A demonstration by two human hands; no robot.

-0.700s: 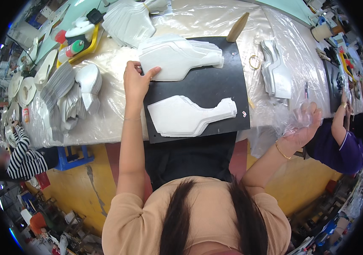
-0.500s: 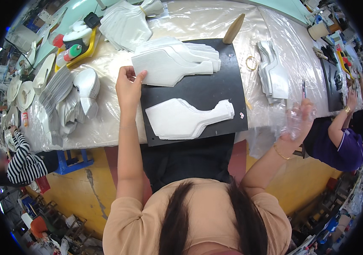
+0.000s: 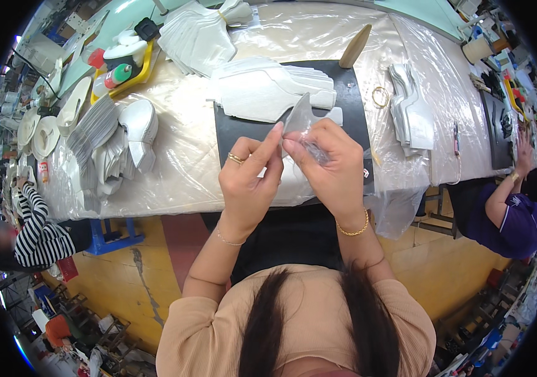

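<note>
Over the black board [image 3: 353, 125], both hands hold a clear plastic bag [image 3: 302, 117] between them. My left hand [image 3: 248, 176] pinches its left edge with thumb and fingers. My right hand [image 3: 337, 166] is closed on the crumpled side of the bag. Just beyond the hands, a stack of white shaped sheets [image 3: 253, 91] lies on the board. A second white stack [image 3: 334, 115] lies nearer, mostly covered by my hands and the bag; its narrow end shows.
Right of the board are another white stack [image 3: 413, 116], a thin gold-coloured ring [image 3: 379, 97] and a small slim tool [image 3: 456, 139]. A wooden piece [image 3: 355, 48] stands behind. More white stacks [image 3: 138, 129] and a yellow tray [image 3: 145, 66] are left. Co-workers sit at both sides.
My left hand has let go of the far white stack and come nearer, to the right. My right hand has brought the plastic in from the right, and both now grip it.
</note>
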